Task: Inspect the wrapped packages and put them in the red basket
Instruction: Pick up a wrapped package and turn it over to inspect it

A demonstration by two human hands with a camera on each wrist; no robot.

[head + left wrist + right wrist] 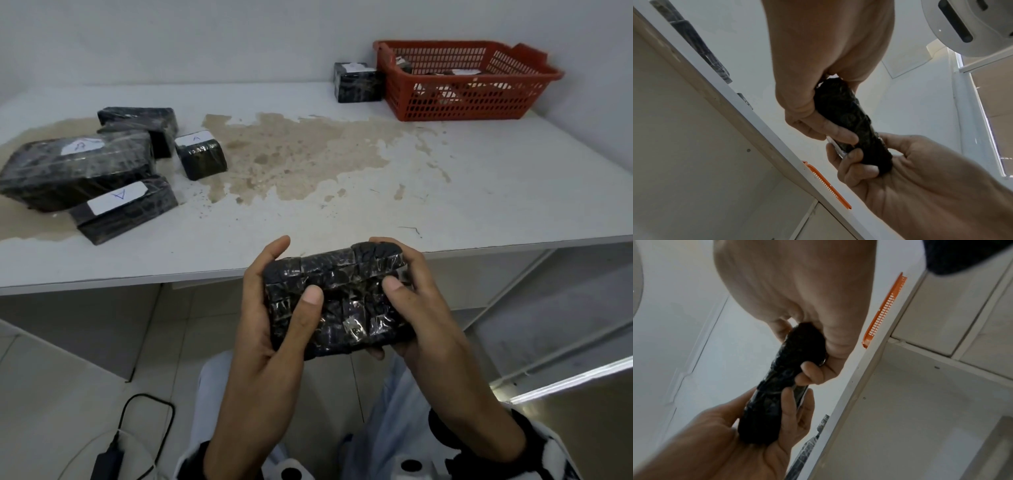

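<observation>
Both hands, left hand (270,308) and right hand (421,301), grip one black wrapped package (335,301) by its ends, held off the desk's (342,212) near edge, mid-inspection. Some packages already lie in the red basket (466,99) at the far right corner. Four packages (102,168) wait near the left edge, and one package (358,82) stands beside the basket.
</observation>
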